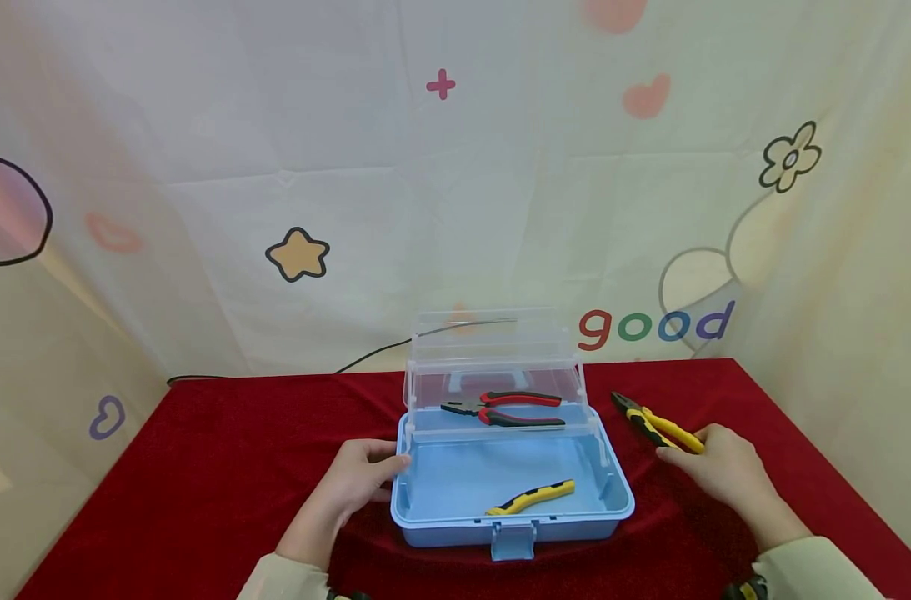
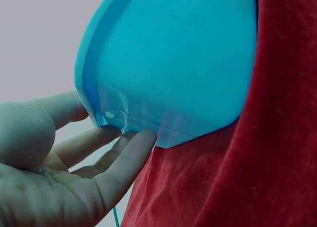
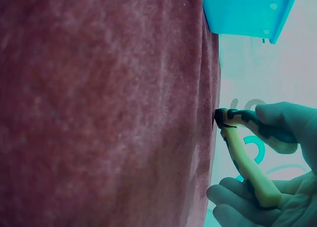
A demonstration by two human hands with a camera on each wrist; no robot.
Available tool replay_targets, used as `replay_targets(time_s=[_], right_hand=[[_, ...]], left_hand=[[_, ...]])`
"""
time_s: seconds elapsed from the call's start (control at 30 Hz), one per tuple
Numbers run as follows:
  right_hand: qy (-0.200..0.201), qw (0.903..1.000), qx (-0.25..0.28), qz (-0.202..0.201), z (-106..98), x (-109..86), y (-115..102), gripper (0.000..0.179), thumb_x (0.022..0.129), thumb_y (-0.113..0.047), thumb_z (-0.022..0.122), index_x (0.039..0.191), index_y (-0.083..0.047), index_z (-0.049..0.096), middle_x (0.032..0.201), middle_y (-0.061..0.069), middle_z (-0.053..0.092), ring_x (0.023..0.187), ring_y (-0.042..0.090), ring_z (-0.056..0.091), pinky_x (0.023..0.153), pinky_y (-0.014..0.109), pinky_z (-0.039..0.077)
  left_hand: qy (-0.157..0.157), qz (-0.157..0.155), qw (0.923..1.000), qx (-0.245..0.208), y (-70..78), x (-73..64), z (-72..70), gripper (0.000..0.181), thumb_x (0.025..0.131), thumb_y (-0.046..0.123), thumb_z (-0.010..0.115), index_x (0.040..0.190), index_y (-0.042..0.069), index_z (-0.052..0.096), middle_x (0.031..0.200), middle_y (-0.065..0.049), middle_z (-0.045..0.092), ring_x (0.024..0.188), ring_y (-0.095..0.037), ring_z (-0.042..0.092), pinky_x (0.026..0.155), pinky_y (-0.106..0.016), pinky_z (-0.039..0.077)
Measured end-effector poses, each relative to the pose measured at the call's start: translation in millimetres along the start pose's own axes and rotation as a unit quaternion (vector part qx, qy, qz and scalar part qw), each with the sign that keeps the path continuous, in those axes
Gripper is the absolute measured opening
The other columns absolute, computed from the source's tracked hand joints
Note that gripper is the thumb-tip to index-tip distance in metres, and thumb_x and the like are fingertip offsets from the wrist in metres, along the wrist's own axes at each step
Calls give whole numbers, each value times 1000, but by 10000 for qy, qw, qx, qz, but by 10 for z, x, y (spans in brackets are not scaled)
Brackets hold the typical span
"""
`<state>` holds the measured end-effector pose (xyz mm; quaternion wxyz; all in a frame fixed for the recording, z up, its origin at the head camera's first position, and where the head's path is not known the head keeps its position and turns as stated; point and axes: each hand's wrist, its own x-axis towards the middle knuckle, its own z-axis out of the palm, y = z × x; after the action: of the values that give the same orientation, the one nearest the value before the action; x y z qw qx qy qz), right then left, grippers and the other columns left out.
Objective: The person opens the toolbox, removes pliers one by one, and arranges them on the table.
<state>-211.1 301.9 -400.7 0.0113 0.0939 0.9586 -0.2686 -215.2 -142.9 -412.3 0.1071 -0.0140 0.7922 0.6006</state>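
Note:
A blue toolbox (image 1: pixel 493 471) stands on the red cloth, its clear lid (image 1: pixel 493 342) raised at the back. My left hand (image 1: pixel 360 475) pinches its left side, thumb over the rim and fingers against the outer wall (image 2: pixel 173 63). To the right of the box, my right hand (image 1: pixel 725 471) holds yellow-and-black pliers (image 1: pixel 653 423) by the handles, jaws pointing away to the back left. In the right wrist view those handles (image 3: pixel 250 172) are spread, between thumb and fingers. Red-and-black pliers (image 1: pixel 523 398) lie toward the box's back. A curved yellow-and-black handle (image 1: pixel 533 497) shows near its front wall, partly hidden.
A latch (image 1: pixel 513 542) hangs down at the box's front. Red cloth (image 1: pixel 222 483) covers the table, and a printed curtain (image 1: pixel 350 208) rises behind it. A thin black cable (image 1: pixel 372 354) runs along the back edge.

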Motion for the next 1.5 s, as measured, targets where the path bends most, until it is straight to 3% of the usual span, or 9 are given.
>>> replay_targets(time_s=[0.2,0.57,1.5], right_hand=[[-143,9998,-54,128,15,-15,-8,54,76,-43,73,93,5,56,69,7,51,64,19,45,52,26,38],[-252,9988,-298,304,21,-23,-58,55,70,-49,75,89,1,60,67,6,56,61,18,49,50,26,40],[-433,9963,-701,245,114,-4,-54,47,70,-44,76,79,-3,54,65,6,52,60,18,47,50,25,39]], left_hand=[[-6,-5,10000,-3,-6,0,4,39,89,13,64,121,-8,58,109,-22,66,88,-25,68,70,-41,59],[86,-26,10000,-7,0,-9,-1,40,88,13,65,121,-8,58,109,-21,66,87,-24,68,70,-42,59],[18,-72,9999,-99,-42,36,-17,40,88,15,66,122,-5,59,112,-19,66,87,-24,68,72,-42,59]])
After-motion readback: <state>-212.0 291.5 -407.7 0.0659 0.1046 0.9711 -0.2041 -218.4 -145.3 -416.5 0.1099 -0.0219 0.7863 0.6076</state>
